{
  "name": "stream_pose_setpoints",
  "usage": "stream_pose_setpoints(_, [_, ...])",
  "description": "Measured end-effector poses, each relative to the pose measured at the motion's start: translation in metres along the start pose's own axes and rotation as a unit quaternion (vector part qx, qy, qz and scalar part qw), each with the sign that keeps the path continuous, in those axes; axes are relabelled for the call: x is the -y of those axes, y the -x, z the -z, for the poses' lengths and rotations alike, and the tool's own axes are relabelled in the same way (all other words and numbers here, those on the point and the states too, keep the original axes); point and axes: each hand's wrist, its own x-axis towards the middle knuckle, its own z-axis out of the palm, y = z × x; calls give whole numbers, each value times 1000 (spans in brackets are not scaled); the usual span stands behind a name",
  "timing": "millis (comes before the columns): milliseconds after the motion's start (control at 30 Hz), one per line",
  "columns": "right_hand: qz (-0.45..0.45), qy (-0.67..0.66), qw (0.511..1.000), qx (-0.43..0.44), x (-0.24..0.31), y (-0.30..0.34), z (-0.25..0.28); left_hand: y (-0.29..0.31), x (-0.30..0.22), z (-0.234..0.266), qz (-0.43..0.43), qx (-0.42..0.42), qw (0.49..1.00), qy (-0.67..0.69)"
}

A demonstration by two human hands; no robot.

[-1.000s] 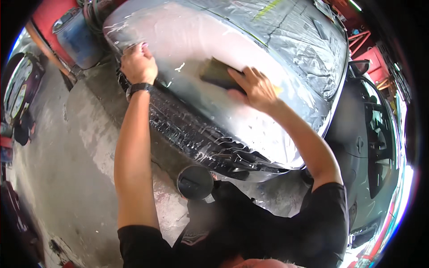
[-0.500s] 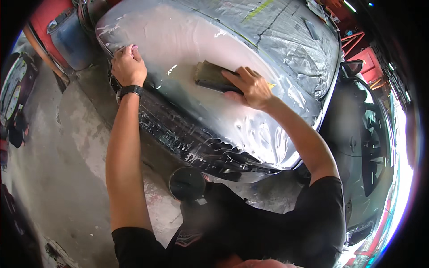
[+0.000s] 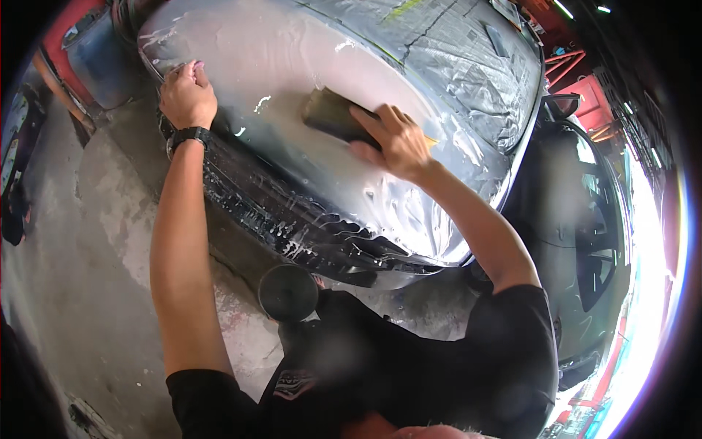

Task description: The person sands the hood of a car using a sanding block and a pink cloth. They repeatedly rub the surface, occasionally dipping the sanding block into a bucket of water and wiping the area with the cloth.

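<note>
My right hand [image 3: 401, 143] grips a flat, dark sanding block [image 3: 338, 117] with an olive face and a yellowish edge showing by my wrist. The block lies against a wet, rounded car body panel [image 3: 256, 44] with a cloudy white and pinkish surface. Further left, my left hand [image 3: 188, 95] rests at the panel's edge with its fingers curled in. Whether it holds anything is hidden. A dark watch [image 3: 191, 135] sits on that wrist. Whitish suds streak the black lower part [image 3: 270, 208] of the car.
Crinkled clear plastic sheeting [image 3: 457, 80] covers the car beyond the panel. A second dark car [image 3: 563, 219] stands close on the right. A blue bin [image 3: 99, 62] is at the far left. Below the bumper is a round dark object [image 3: 288, 293] on the concrete side.
The whole view has shifted a little, so everything sits slightly further left and higher. Both hands keep nearly the same places on the panel, the right still on the sanding block.
</note>
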Motion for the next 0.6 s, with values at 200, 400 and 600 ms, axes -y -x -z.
stream_pose_setpoints(200, [-131,66,988,51,-84,-99,-39,-6,-10,2,9,26,999,34])
stream_pose_setpoints(400, [-126,68,989,42,-50,-89,-49,-6,4,-10,-1,20,1000,20])
stream_pose_setpoints(600, [-46,-1,999,21,17,-23,-13,-1,11,-1,26,14,999,11])
